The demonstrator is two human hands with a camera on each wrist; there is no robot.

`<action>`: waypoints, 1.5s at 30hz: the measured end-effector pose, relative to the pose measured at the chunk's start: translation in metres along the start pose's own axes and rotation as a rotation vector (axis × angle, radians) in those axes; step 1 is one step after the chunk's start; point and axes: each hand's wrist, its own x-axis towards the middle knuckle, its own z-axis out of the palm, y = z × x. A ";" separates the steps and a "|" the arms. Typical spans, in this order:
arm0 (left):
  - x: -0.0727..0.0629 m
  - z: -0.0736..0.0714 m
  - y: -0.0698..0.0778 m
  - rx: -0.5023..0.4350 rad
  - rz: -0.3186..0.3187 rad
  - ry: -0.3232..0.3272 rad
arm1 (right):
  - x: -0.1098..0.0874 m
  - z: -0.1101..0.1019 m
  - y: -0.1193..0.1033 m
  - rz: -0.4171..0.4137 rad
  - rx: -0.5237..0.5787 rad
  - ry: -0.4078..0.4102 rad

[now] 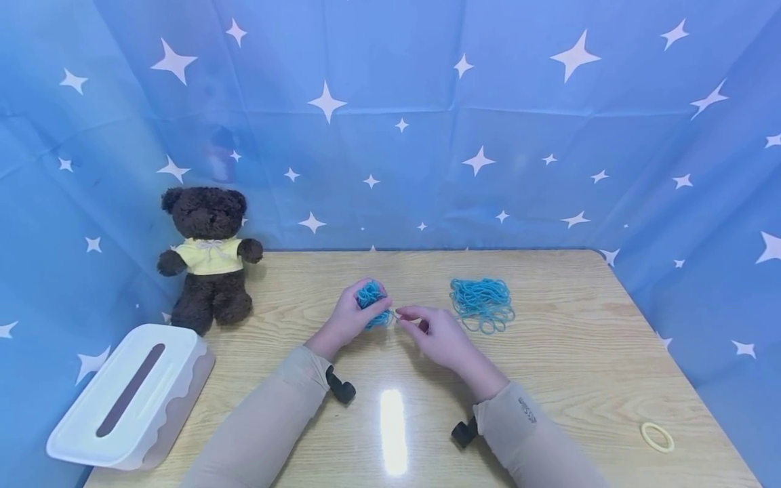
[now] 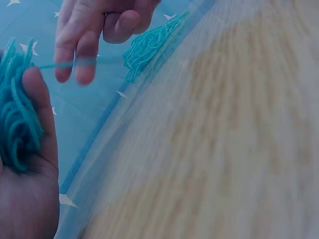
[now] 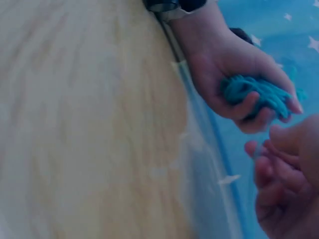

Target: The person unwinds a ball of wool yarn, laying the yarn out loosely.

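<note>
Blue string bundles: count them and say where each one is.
2. The first bundle is held in the left hand; the second bundle lies on the table, near the right hand.

Head camera looks forward and down; close wrist views share blue bundle (image 2: 20,114).

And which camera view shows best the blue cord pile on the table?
The head view, because the blue cord pile appears from above, its loops distinct. The left wrist view shows it at a slant; the right wrist view misses it.
</note>
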 end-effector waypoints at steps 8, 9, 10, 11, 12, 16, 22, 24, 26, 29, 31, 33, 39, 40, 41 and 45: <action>0.003 0.000 0.001 -0.006 0.039 -0.025 | 0.000 -0.012 0.004 0.005 -0.034 0.106; 0.003 0.000 0.000 -0.006 0.043 -0.028 | -0.001 -0.018 0.005 0.011 -0.038 0.120; 0.003 -0.001 0.000 -0.008 0.046 -0.032 | -0.002 -0.024 0.006 0.013 -0.036 0.133; 0.003 -0.001 0.000 -0.007 0.047 -0.033 | -0.003 -0.030 0.008 0.022 -0.036 0.146; 0.003 -0.001 -0.001 -0.007 0.046 -0.034 | -0.004 -0.036 0.010 0.028 -0.035 0.160; 0.003 -0.001 -0.002 0.004 0.028 -0.029 | -0.009 -0.060 0.021 0.063 -0.032 0.204; 0.003 -0.002 -0.003 0.012 0.005 -0.021 | -0.017 -0.083 0.041 0.126 -0.076 0.291; 0.003 -0.002 -0.002 0.000 0.008 -0.019 | -0.019 -0.089 0.047 0.149 -0.100 0.328; 0.003 -0.002 -0.002 -0.020 0.015 -0.015 | -0.021 -0.095 0.052 0.179 -0.124 0.355; 0.002 -0.001 -0.001 -0.055 0.018 -0.003 | -0.025 -0.105 0.058 0.235 -0.163 0.365; 0.003 0.000 -0.001 -0.080 0.012 0.007 | -0.028 -0.112 0.061 0.285 -0.187 0.347; 0.003 0.001 -0.001 -0.101 0.005 0.013 | -0.030 -0.118 0.064 0.336 -0.216 0.321; 0.003 0.001 0.002 -0.125 0.015 0.009 | -0.034 -0.133 0.078 0.450 -0.288 0.229; 0.002 0.001 0.001 -0.120 0.018 0.010 | -0.035 -0.134 0.080 0.468 -0.293 0.218; 0.002 0.001 0.001 -0.109 0.019 0.011 | -0.036 -0.135 0.082 0.484 -0.298 0.210; 0.002 0.000 0.000 -0.058 0.033 0.022 | -0.038 -0.138 0.089 0.533 -0.317 0.180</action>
